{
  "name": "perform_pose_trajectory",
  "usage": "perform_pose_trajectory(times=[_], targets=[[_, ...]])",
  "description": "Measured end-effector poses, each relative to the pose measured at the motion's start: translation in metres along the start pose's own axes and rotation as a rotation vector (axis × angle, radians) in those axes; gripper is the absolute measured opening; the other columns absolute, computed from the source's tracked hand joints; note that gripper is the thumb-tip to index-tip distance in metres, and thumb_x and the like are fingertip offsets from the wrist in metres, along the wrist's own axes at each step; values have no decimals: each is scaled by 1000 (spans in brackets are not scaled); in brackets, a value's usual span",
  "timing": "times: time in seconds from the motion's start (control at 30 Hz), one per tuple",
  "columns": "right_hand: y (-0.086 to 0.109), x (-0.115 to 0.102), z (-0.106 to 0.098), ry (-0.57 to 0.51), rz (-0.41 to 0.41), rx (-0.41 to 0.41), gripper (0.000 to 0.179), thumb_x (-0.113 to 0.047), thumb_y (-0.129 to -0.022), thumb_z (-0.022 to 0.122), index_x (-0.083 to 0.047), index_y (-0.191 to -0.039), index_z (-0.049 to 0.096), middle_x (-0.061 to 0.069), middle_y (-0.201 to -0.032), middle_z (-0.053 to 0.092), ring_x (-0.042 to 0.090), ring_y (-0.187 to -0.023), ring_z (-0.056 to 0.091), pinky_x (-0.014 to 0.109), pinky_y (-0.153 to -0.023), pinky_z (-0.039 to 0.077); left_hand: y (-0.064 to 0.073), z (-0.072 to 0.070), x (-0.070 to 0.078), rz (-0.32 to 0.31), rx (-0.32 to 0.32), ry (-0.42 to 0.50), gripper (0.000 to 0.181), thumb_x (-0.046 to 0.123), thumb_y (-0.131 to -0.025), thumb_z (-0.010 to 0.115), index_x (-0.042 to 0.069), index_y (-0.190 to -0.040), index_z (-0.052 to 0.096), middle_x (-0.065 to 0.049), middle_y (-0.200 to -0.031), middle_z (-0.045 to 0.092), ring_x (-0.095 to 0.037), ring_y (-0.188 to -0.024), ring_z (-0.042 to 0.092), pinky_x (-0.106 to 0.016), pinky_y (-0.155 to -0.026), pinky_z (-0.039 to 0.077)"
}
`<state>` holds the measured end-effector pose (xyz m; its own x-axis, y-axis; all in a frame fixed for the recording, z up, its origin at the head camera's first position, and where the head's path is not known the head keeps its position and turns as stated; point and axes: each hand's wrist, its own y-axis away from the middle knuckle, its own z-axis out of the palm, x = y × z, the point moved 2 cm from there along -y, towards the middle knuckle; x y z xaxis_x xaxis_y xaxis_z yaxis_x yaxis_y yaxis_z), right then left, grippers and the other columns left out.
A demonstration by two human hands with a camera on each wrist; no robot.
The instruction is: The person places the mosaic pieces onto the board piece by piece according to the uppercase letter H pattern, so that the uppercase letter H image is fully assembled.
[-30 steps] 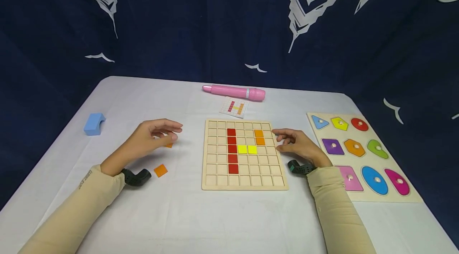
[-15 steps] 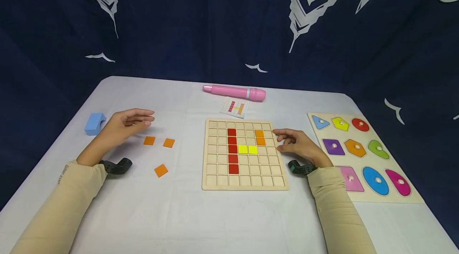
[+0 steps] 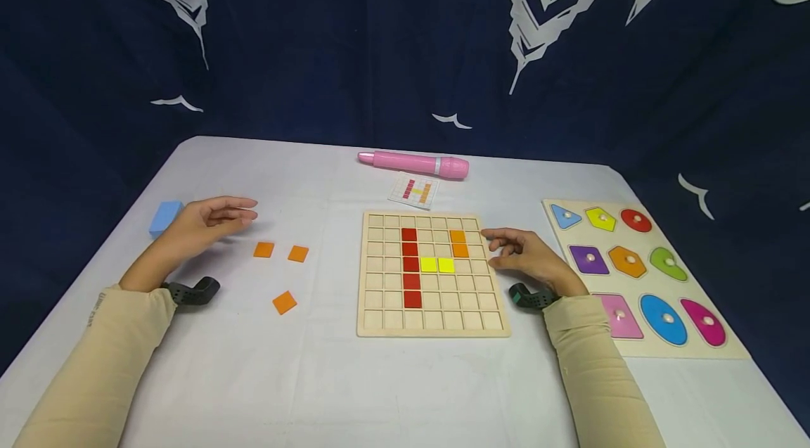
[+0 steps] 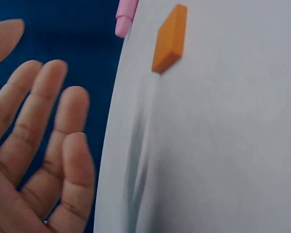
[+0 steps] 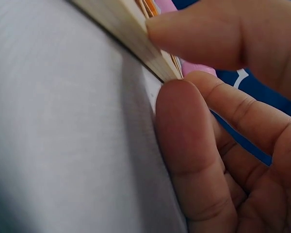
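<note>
My left hand (image 3: 205, 224) is held over the table at the left, fingers loosely extended, with nothing in it. In the left wrist view its spread fingers show beside an orange square tile (image 4: 169, 41). Just right of that hand lie three loose orange tiles, the nearest being one tile (image 3: 263, 250). My right hand (image 3: 525, 257) rests at the right edge of the wooden grid board (image 3: 433, 331); its fingertips touch the board's side in the right wrist view. On the board are a column of red tiles (image 3: 411, 264), two yellow tiles (image 3: 437, 265) and two orange tiles (image 3: 458, 244).
Behind the board lie a small pattern card (image 3: 413, 190) and a pink pen-shaped toy (image 3: 414, 163). A knobbed shape puzzle (image 3: 598, 278) stands to the right of my right hand. A blue block (image 3: 164, 216) is partly hidden behind my left hand.
My left hand has moved left, away from the orange tiles, uncovering them; it now overlaps the blue block in the head view. The right hand and the board have stayed in place.
</note>
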<state>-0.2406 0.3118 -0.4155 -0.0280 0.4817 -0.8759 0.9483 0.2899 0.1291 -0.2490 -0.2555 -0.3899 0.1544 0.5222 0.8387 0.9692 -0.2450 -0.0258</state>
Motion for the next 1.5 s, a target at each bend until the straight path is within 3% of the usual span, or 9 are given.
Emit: perform_pose_trajectory(times=[0.1, 0.17, 0.47, 0.63, 0.83, 1.03, 1.5], targets=[[-1, -1, 0, 5, 2, 0, 64, 0, -90, 80, 11, -148, 56, 17, -114, 63, 15, -87, 53, 22, -75, 46, 0, 1, -5, -23, -55, -49, 49, 19, -107, 70, -4, -149, 59, -20, -137, 71, 6, -101, 63, -20, -82, 55], [-1, -1, 1, 12, 3, -1, 64, -1, -90, 80, 11, -148, 56, 17, -115, 64, 15, -87, 53, 22, -76, 46, 0, 2, -7, -20, -89, -76, 51, 19, -105, 71, -4, -149, 59, -24, -138, 69, 1, -102, 63, -20, -83, 54], [1, -2, 0, 9, -2, -6, 64, -1, -91, 80, 10, -149, 56, 16, -115, 64, 14, -87, 54, 21, -77, 47, -1, 9, -10, 26, -140, -186, 49, 17, -97, 80, -5, -139, 67, -22, -135, 71, -15, -106, 61, -17, -87, 48], [1, 0, 0, 2, -6, -4, 64, 0, -91, 80, 11, -149, 55, 16, -114, 64, 14, -87, 54, 21, -76, 47, 0, 13, -10, 7, -151, -273, 48, 21, -92, 86, 0, -133, 74, -18, -133, 72, -26, -111, 59, -31, -94, 47], [1, 1, 0, -3, -17, -5, 64, 0, -91, 80, 12, -149, 55, 17, -114, 64, 13, -86, 53, 20, -76, 47, 0, 15, -9, -7, -139, -317, 43, 20, -88, 89, 2, -124, 78, -16, -124, 73, -30, -109, 58, -42, -95, 46], [0, 1, 0, 2, -24, -5, 63, 1, -92, 80, 12, -149, 55, 17, -114, 64, 13, -85, 53, 20, -75, 47, 0, 15, -12, -7, -121, -329, 36, 21, -87, 90, 5, -118, 81, -11, -118, 74, -26, -104, 57, -41, -91, 46], [1, 0, 0, -11, -17, -8, 64, 1, -91, 80, 12, -149, 55, 17, -114, 64, 13, -85, 54, 20, -76, 48, 0, 23, -13, -6, -43, -290, 38, 22, -88, 89, 4, -120, 80, -11, -115, 75, -26, -101, 57, -35, -87, 46]])
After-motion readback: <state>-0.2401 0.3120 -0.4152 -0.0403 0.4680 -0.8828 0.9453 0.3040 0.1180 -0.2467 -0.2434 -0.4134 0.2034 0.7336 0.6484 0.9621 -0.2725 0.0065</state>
